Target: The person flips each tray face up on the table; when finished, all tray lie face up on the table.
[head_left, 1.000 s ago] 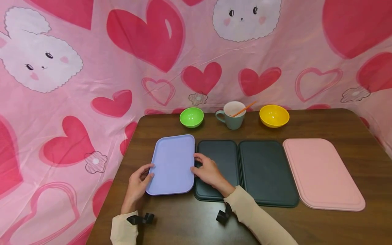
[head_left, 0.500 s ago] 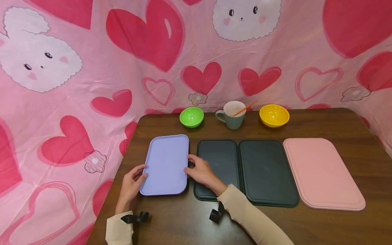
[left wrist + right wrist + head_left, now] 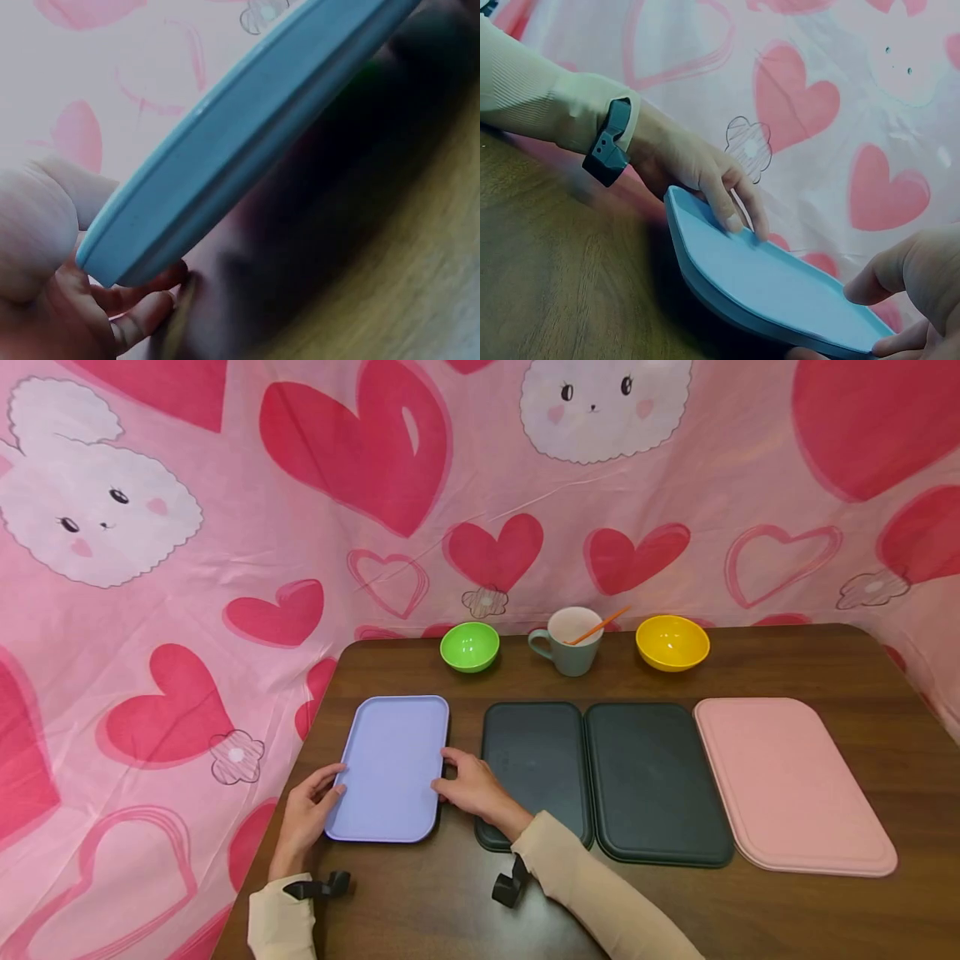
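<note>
A: Grip first?
B: Two hands, one lilac tray point(image 3: 386, 768). My left hand point(image 3: 304, 817) has its rim at 8 o'clock, my right hand point(image 3: 478, 789) at 4. On both, thumb and forefinger part-spread along the edge, fingers bent. Left wrist view: my fingertips sit below the rim.

A: Tray resting or raised?
B: Raised at the left edge; dark gap beneath it. Position: left part of the brown table point(image 3: 427, 902).

A: Next ring out. Bearings from the lilac tray.
B: Two dark trays, both toward 3 o'clock: the nearer dark tray point(image 3: 542, 743), partly behind my right hand and wrist, and the farther dark tray point(image 3: 660, 781) alongside. One pink tray point(image 3: 791, 781), also 3, just beyond that pair.

A: Back of the table?
B: Two bowls, one mug. Green bowl point(image 3: 469, 647) at 1 o'clock; mug point(image 3: 575, 656) at 2, one orange stick point(image 3: 597, 627) leaning in it; yellow bowl point(image 3: 672, 645) at 2, farther off.

A: Beyond?
B: One pink heart-print cloth point(image 3: 300, 510), hanging from 9 o'clock round past 12.
</note>
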`<state>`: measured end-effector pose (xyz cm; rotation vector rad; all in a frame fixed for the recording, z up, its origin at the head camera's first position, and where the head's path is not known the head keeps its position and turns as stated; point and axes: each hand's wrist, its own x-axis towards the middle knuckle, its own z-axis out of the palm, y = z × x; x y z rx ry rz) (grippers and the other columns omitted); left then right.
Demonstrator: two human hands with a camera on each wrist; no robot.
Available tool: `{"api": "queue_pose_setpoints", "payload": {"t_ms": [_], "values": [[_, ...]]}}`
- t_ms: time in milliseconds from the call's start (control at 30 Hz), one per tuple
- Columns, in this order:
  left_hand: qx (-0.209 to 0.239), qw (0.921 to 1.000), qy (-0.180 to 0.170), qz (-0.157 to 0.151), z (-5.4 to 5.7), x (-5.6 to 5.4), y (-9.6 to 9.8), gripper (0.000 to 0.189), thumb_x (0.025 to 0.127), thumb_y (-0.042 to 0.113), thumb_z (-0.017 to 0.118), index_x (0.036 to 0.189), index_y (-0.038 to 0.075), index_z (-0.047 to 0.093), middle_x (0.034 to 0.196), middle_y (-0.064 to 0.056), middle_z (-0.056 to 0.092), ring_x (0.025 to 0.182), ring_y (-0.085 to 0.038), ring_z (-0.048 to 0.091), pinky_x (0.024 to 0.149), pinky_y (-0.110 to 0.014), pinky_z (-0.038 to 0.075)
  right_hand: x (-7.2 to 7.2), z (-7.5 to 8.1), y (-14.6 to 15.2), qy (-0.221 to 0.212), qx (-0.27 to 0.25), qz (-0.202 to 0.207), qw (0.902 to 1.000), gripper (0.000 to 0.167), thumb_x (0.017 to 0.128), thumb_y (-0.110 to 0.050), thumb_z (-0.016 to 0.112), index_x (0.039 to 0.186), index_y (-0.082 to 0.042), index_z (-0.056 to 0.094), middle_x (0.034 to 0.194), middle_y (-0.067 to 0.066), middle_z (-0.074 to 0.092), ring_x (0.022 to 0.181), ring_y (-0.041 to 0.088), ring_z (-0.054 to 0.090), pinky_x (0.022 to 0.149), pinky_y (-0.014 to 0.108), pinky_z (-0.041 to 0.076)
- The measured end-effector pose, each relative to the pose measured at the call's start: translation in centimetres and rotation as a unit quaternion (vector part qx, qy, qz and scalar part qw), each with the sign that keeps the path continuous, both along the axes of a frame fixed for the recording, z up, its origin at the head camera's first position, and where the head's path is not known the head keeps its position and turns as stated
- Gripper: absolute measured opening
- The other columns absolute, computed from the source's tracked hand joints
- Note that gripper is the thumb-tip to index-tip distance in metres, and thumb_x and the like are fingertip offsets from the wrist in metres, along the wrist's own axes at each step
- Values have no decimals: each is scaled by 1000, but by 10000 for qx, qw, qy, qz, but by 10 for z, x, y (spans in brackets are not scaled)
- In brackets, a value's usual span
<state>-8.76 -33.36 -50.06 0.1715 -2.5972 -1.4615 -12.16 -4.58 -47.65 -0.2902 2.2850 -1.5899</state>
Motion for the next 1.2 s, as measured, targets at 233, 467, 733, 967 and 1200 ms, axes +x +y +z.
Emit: {"api": "queue_pose_setpoints", "payload": {"t_ms": [233,467,733,967,1200], "values": [[1,9998,-78,185,-5,-3,-4,35,93,-6,59,128,-6,62,128,-32,63,86,14,57,74,-7,48,0,-2,-6,70,193,59,9998,62,84,-15,67,142,-1,52,139,17,62,86,17,73,101,42,50],[-131,9993,-71,346,-8,-4,-9,33,94,-5,59,127,-5,63,129,-31,63,89,21,53,78,-1,44,0,-1,-12,211,412,174,9988,63,83,-16,66,142,1,52,141,19,59,130,32,57,109,48,44],[-305,9990,50,323,-5,-1,-12,33,94,-3,62,127,-6,64,130,-32,62,94,23,51,80,2,40,1,0,-17,352,716,290,9964,61,84,-18,66,140,2,53,143,20,58,135,36,53,112,48,43],[-1004,9934,-220,504,-4,-1,-12,35,93,0,63,128,1,66,131,-27,64,107,-16,65,85,-7,42,2,1,-20,342,720,356,9962,61,85,-18,66,141,3,52,144,20,57,135,35,54,112,47,43],[-1291,9902,-413,334,-3,2,-8,41,94,3,61,134,-3,59,139,-30,54,131,-47,48,109,-59,39,3,1,-21,226,700,345,9967,61,86,-17,66,142,2,51,146,19,55,137,33,52,113,47,42]]}}
